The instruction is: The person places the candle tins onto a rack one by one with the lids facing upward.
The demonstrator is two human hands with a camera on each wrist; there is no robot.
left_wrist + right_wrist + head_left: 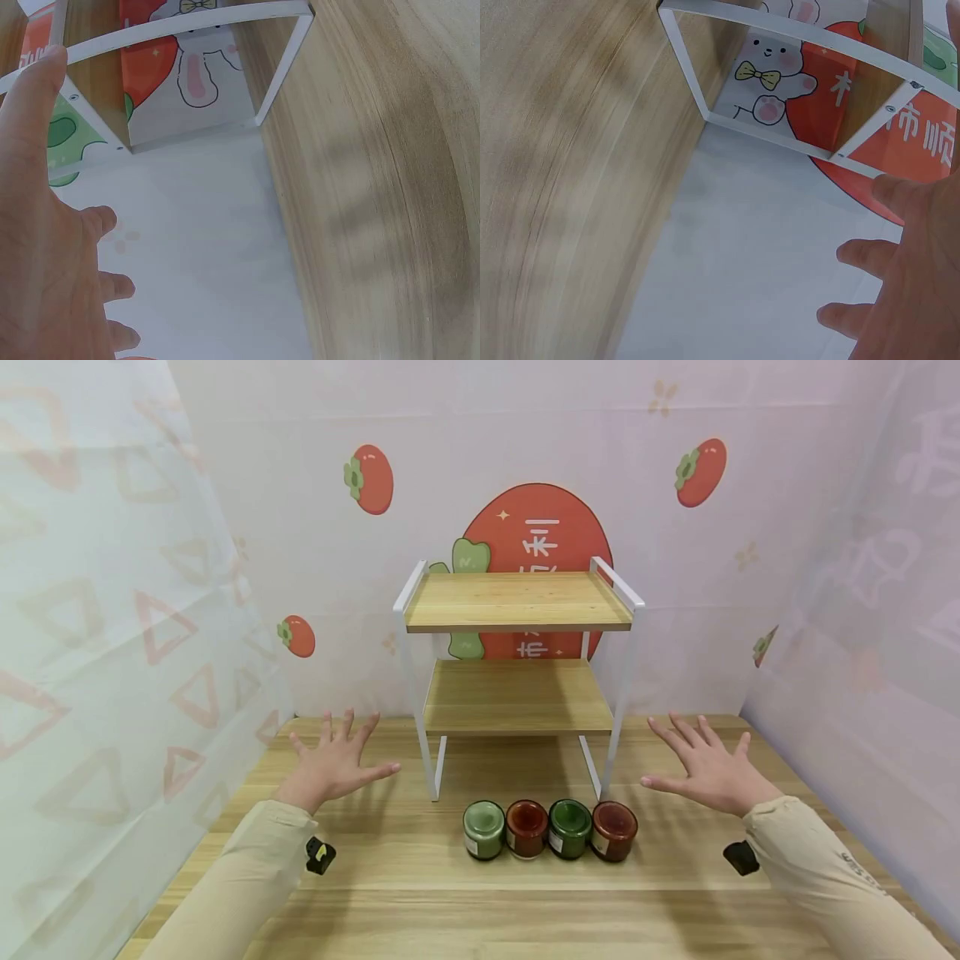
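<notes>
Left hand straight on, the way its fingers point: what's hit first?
The left hand would probably meet the back cloth first, passing beside the shelf; depth is unclear.

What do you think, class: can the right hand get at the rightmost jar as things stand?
Probably yes: the right hand is empty and spread, and only table shows between it and the rightmost jar. The rack stands beyond that jar, seemingly out of the way.

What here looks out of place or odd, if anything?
The lettering and fruit on the backdrop behind the shelf lie sideways, as if hung rotated. Nothing else stands out: the jars sit in a neat row.
</notes>
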